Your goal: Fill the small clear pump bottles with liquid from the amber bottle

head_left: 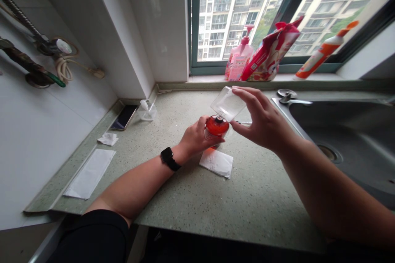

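Observation:
My left hand (198, 135), with a black watch on its wrist, is wrapped round a round bottle of red-orange liquid (217, 126). The bottle stands upright on the counter, with part of a pale label showing. My right hand (259, 117) grips a clear, square-sided bottle (227, 104) between fingers and thumb. That clear bottle is tipped over, its narrow end at the dark mouth of the red bottle. Whether liquid flows between them I cannot tell. A folded white tissue (217, 163) lies just in front of the red bottle.
Leftward lie a phone (124, 117), a small clear container (147, 110) with something white, a crumpled tissue (108, 139) and a folded tissue (90, 174). A steel sink (348, 131) is right. A pink pump bottle (238, 61), red pouch (273, 51) and orange-white bottle (321, 57) line the windowsill.

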A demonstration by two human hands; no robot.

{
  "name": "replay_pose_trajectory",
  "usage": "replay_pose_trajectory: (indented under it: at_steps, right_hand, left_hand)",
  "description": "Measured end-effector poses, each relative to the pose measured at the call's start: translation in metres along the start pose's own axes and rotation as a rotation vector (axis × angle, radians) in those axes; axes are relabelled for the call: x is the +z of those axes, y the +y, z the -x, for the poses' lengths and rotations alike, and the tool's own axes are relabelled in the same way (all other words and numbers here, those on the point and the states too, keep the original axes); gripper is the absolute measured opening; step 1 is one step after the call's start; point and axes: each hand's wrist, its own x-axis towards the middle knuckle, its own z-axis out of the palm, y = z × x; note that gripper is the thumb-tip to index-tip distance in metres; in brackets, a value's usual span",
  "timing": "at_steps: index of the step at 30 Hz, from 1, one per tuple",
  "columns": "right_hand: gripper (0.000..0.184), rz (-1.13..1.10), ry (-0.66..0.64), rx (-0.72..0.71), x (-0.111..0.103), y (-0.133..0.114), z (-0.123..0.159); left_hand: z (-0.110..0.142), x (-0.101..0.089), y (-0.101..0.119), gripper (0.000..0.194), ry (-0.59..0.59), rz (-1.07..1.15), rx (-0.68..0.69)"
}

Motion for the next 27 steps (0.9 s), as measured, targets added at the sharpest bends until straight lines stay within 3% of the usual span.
replay_pose_trajectory:
  at_steps: [7,10,14,17,27]
  right_hand:
    - [0.09,-0.005,0.015,-0.003,0.003,-0.001,0.001]
    - [0.09,-0.002,0.012,-0.007,0.003,-0.001,0.001]
    - [0.091,0.005,0.004,-0.006,0.002,-0.003,0.0]
    - [0.092,0.001,-0.008,-0.002,0.001,-0.003,0.0]
    - [0.092,-0.031,-0.027,0.013,0.0,-0.007,0.0]
  left_hand:
    - [-0.002,0.0,-0.004,0.09,-0.034,0.003,0.01]
    - [-0.006,-0.007,-0.005,0.093,0.006,0.088,0.038]
    - [-0.015,-0.022,0.0,0.071,0.157,0.213,0.122]
    - [-0.022,-0.033,0.006,0.056,0.232,0.178,0.214]
    - [-0.02,-0.036,0.013,0.057,0.191,0.071,0.327]
